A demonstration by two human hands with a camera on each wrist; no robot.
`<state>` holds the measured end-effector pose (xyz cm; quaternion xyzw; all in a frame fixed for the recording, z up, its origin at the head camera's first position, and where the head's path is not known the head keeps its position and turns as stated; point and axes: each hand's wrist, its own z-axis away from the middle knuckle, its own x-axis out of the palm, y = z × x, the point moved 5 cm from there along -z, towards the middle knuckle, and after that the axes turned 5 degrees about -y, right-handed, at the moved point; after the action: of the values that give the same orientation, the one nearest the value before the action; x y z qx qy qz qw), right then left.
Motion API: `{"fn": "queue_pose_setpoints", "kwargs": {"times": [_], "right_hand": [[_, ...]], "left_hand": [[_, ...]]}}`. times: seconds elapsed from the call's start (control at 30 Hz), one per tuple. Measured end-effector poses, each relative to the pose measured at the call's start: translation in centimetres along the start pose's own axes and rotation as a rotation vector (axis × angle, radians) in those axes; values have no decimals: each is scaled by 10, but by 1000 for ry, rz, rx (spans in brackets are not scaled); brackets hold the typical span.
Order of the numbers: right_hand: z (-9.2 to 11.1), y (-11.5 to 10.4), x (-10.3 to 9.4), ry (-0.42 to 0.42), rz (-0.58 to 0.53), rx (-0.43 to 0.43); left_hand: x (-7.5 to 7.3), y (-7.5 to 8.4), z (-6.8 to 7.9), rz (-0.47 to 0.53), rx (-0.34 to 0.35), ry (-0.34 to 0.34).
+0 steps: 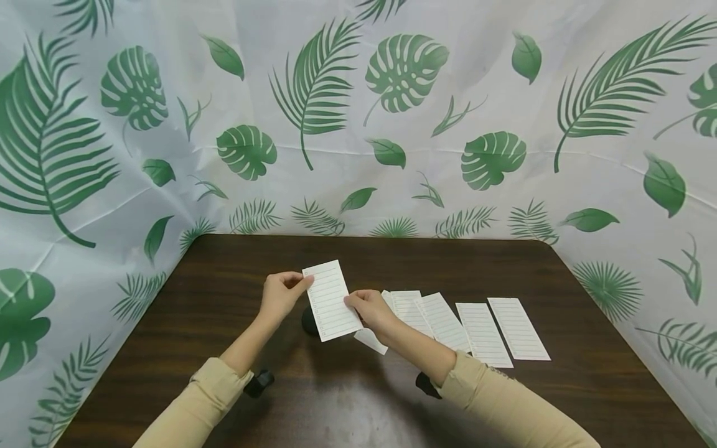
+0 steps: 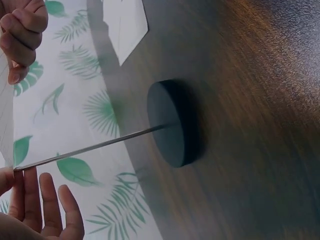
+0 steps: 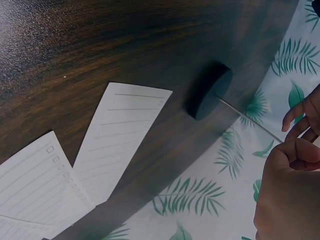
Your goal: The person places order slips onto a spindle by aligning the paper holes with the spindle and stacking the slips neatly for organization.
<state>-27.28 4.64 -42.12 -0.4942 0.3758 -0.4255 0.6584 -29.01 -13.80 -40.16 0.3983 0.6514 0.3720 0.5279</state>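
Note:
Both hands hold up a white lined checklist sheet (image 1: pixel 333 303), tilted, in front of a black round base (image 2: pixel 167 107). A thin metal rod (image 2: pixel 100 145) rises from that base. My left hand (image 1: pixel 280 296) pinches the sheet's upper left edge between thumb and fingers. In the left wrist view, its fingertips are right at the rod's top end, with the other fingers spread loosely. My right hand (image 1: pixel 375 312) pinches the sheet's right edge, its other fingers curled. The sheet hides most of the rod in the head view.
Several similar checklist sheets lie on the dark wooden table (image 1: pixel 347 410) right of the hands, including a slanted sheet (image 1: pixel 503 336) and the rightmost sheet (image 1: pixel 520 330). Some overlap. A loose sheet (image 3: pixel 122 140) lies nearest the base. A leaf-patterned curtain (image 1: pixel 336 193) stands behind the table.

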Motion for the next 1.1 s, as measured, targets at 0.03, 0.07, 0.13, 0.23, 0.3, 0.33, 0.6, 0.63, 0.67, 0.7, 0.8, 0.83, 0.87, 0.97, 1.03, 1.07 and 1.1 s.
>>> {"fn": "queue_pose_setpoints", "kwargs": {"times": [0.03,0.07,0.13,0.23,0.3,0.33,0.6,0.63,0.67,0.7,0.8,0.83,0.87,0.97,1.03,1.07,1.1], "right_hand": [[0,1,0,0,6,1],[-1,1,1,-3,12,5],[-1,3,1,1,26,5],[-1,4,2,4,47,-7],[0,5,1,14,73,-14],[0,6,1,18,86,-20],[-1,8,0,4,175,-96],[-1,8,0,-1,181,-102],[-1,8,1,-5,184,-105],[-1,8,1,-9,189,-110],[-1,11,1,-17,201,-111],[-1,13,1,-18,208,-110],[-1,15,1,-23,212,-102],[-3,23,2,-41,226,-71],[-4,28,3,-49,237,-54],[-4,30,3,-51,239,-43],[-4,32,3,-51,245,-37]], "left_hand": [[0,-1,0,16,-4,-7],[1,-2,0,34,-13,-16],[1,-4,-1,82,-51,-43],[3,-8,-2,168,-111,-80],[5,-9,-2,203,-127,-98],[6,-9,-2,220,-127,-103],[8,-10,-1,253,-147,-70],[8,-9,-1,246,-152,-67],[8,-9,-1,242,-160,-66],[8,-10,-1,240,-170,-67],[10,-16,-1,250,-207,-85],[11,-19,-1,251,-218,-93],[12,-22,-1,249,-227,-101],[14,-30,0,243,-224,-135],[15,-33,2,240,-197,-159],[16,-35,3,236,-193,-170],[16,-36,3,233,-193,-181]]}}
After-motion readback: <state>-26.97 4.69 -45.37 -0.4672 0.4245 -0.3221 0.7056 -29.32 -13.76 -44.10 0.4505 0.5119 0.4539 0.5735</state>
